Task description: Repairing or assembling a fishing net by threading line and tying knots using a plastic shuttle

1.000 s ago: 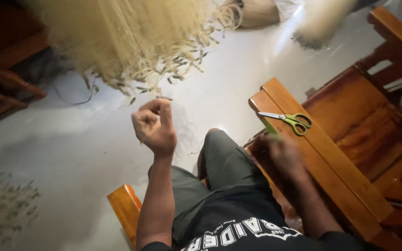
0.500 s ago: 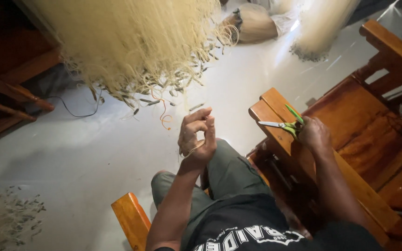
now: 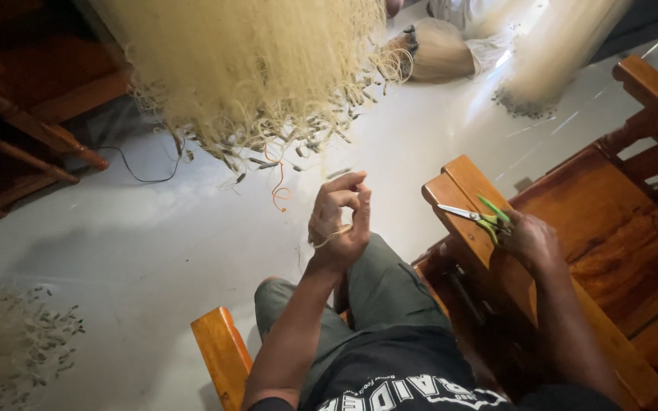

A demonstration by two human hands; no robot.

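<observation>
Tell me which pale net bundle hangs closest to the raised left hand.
The big cream net hanging directly above the left hand; the other bundles lie farther back, near the top right.

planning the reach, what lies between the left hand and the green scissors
In the head view, only bare pale floor and the wooden bench's near edge lie between the left hand and the scissors.

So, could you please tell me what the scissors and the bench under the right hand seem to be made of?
The green-handled scissors: handles look like moulded plastic, matte and bright green; blades appear to be bare steel, pale grey and glinting. The reddish-brown bench: apparently solid wood with a glossy varnish, judging by visible grain and shine along the armrest. The right hand rests on the scissor handles.
</observation>
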